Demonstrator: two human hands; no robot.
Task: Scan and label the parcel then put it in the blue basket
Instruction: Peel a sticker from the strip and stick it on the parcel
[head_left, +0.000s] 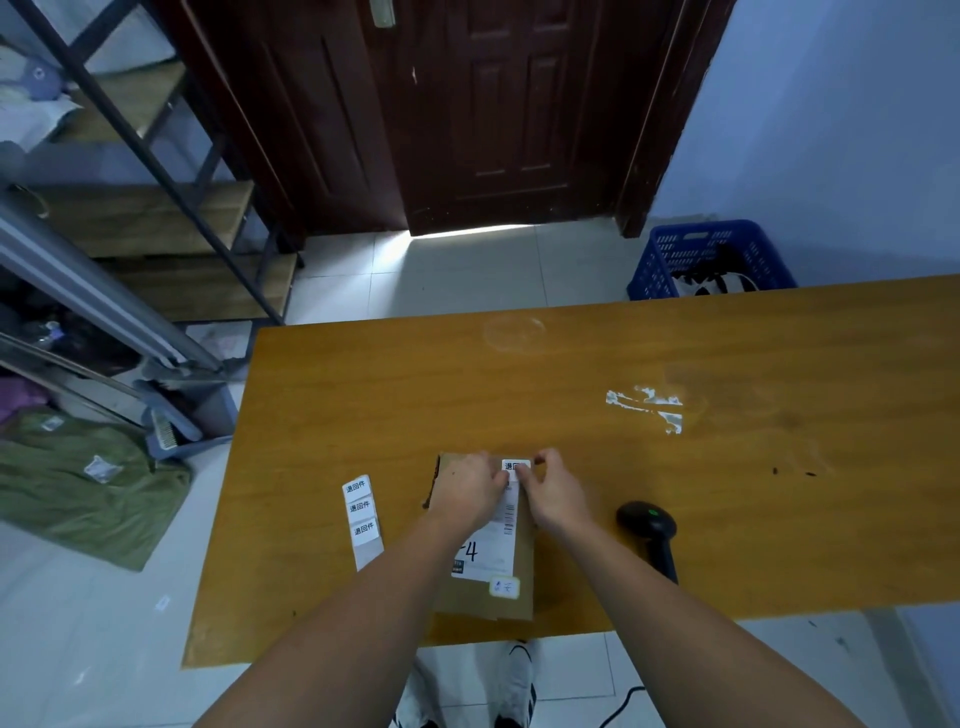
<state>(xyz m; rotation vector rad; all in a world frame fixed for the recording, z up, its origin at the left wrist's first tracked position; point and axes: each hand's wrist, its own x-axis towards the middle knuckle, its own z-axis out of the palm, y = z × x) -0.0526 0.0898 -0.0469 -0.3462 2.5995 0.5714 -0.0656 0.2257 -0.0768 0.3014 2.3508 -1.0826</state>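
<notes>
A flat brown cardboard parcel (511, 597) with a white shipping label lies near the front edge of the wooden table (675, 493). A small white sticker label (515, 465) sits at the parcel's far end. My left hand (467, 488) rests flat on the parcel's far left part, fingers touching the sticker's left side. My right hand (550, 491) pinches the sticker's right edge with thumb and fingers. A strip of white sticker labels (362, 519) lies left of the parcel. A black handheld scanner (649, 527) with a green light lies to the right. The blue basket (711, 257) stands on the floor beyond the table.
White tape residue (647, 405) marks the table at the right middle. A metal shelving rack (156, 234) stands at the left, with green clothing (78, 483) on the floor beside it. A dark wooden door (493, 114) faces me. The basket holds some dark and white items.
</notes>
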